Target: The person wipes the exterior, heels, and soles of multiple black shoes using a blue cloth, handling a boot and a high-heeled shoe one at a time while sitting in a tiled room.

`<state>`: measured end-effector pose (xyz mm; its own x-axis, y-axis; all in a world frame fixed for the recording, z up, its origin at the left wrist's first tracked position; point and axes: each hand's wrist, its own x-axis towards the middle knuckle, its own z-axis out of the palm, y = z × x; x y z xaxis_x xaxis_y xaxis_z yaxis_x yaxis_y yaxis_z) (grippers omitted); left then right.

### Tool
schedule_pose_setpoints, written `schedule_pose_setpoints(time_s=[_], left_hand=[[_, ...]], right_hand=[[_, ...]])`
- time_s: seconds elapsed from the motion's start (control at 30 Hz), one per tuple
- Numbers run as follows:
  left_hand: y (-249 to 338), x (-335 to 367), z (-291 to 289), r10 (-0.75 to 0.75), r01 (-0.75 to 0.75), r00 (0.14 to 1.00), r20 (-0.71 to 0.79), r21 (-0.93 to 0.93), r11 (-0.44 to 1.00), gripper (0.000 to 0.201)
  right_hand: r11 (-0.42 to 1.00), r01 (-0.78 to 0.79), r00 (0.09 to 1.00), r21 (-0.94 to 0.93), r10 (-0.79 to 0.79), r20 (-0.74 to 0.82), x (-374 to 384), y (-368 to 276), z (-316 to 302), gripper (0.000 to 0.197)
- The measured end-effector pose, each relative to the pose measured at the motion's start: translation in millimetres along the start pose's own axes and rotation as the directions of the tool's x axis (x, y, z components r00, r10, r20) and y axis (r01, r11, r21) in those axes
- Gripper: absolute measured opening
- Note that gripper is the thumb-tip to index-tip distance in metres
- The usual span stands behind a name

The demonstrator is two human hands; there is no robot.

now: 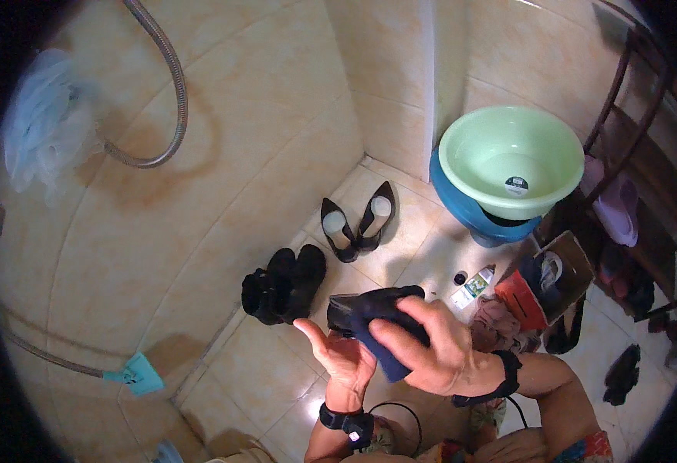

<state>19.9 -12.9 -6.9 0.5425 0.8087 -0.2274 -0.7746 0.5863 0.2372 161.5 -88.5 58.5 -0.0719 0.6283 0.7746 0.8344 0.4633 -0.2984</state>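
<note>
My left hand [345,364] holds a black shoe [341,313] from below, its thumb sticking up beside the heel end. My right hand [440,353] grips a dark blue cloth [389,356], pressed against the side of that shoe. The cloth and the right fingers hide much of the shoe. Just beyond my hands, a pair of black ankle boots [304,279] stands by the left wall. Farther off is a pair of dark pointed flats [375,220] with pale insoles. A white and green tube [473,286] lies on the floor to the right, near a small black cap [460,278].
A pale green basin [462,158] rests on a blue one [450,197] in the far corner. At right are a red box [514,299] of cloths, a pink cloth [497,328] and a dark rack [612,85] with a pink slipper [618,208]. A shower hose [178,85] hangs left.
</note>
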Motion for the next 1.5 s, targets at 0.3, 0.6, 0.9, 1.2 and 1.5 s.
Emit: schedule_pose_setpoints(time_s=[0.3,0.6,0.9,1.2,1.5], left_hand=[[-0.5,-0.6,10.7,0.048,-0.049,0.999,-0.022,-0.045,0.998,0.081],[-11.4,-6.5,9.1,-0.028,0.032,0.999,-0.028,0.131,0.991,0.1],[-16.3,-2.5,14.7,0.112,-0.181,0.971,0.213,0.341,0.923,0.104],[-11.5,0.1,9.1,0.163,-0.252,0.953,0.254,0.369,0.895,0.102],[-8.8,-2.1,0.5,0.066,-0.112,0.985,0.159,0.299,0.948,0.101]], right_hand=[[0.938,-0.331,0.943,0.104,0.325,0.073,-30.9,24.5,14.1,0.047],[0.947,0.023,1.0,-0.32,-0.018,0.019,-15.2,15.5,-5.6,0.044],[0.909,-0.032,0.969,-0.415,0.13,0.212,-12.2,34.1,-19.4,0.041],[0.939,-0.343,0.879,-0.022,0.329,0.346,-4.8,39.8,-19.3,0.039],[0.846,-0.459,0.853,0.271,0.334,0.4,11.2,35.7,-22.5,0.026]])
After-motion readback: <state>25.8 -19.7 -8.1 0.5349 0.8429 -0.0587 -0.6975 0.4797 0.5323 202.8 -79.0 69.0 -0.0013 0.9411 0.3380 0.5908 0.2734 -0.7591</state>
